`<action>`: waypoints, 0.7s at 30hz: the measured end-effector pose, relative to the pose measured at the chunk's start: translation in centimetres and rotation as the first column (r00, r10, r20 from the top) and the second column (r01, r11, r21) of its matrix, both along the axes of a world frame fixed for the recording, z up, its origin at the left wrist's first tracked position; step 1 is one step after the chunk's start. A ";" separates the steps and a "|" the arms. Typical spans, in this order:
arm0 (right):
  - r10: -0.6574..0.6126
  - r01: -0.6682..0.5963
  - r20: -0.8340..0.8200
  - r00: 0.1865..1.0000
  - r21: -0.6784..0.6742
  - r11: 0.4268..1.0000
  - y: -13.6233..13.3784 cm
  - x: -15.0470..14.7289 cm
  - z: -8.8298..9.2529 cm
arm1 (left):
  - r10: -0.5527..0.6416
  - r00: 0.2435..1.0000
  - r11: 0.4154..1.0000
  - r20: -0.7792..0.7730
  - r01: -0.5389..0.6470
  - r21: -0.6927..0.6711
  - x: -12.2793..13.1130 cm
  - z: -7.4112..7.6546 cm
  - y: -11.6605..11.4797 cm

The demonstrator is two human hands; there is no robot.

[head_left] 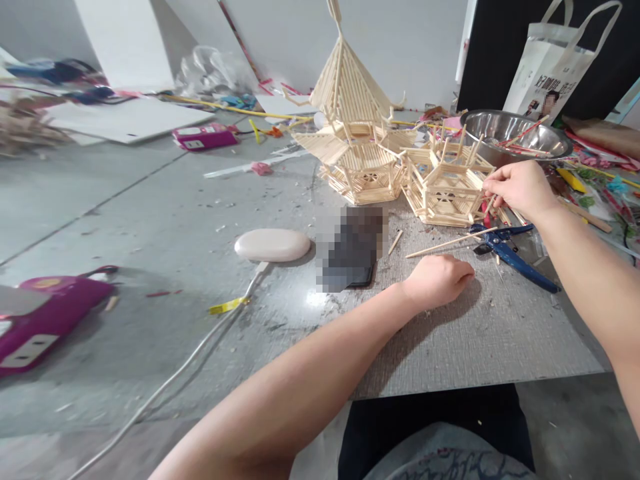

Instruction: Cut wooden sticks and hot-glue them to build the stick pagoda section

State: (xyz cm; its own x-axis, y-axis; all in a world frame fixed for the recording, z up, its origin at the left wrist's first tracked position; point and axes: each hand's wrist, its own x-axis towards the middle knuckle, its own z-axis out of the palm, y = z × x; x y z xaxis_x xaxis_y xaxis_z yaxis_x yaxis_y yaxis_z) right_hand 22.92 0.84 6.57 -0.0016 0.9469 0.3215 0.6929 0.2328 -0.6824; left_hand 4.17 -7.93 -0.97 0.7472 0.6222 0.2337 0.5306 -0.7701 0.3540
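Two bare hands: left hand (438, 281) curled into fist on grey table (525, 340); right hand (523, 189) pinched, anything held unclear, hexagonal pale-wood stick frame (453, 189) at its 9 o'clock. Sideways nudge could skew frame's thin joints; blue-handled metal cutter (521, 262), fist's 2 o'clock, could scratch wrist.

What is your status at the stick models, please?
Right hand at right edge of roofless stick model, grip unclear. Left hand curled on table. Blue-handled tool and loose stick in front of model.
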 end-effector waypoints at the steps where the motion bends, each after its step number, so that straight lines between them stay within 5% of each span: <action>1: 0.000 0.000 0.001 1.000 0.004 1.000 0.0 0.0 0.0 | -0.002 1.000 1.000 -0.001 0.002 -0.001 0.0 0.0 0.0; 21: -0.023 0.025 0.053 0.998 -0.037 0.999 0.0 -0.1 0.0 | -0.002 1.000 1.000 -0.001 0.002 -0.010 0.0 0.2 0.0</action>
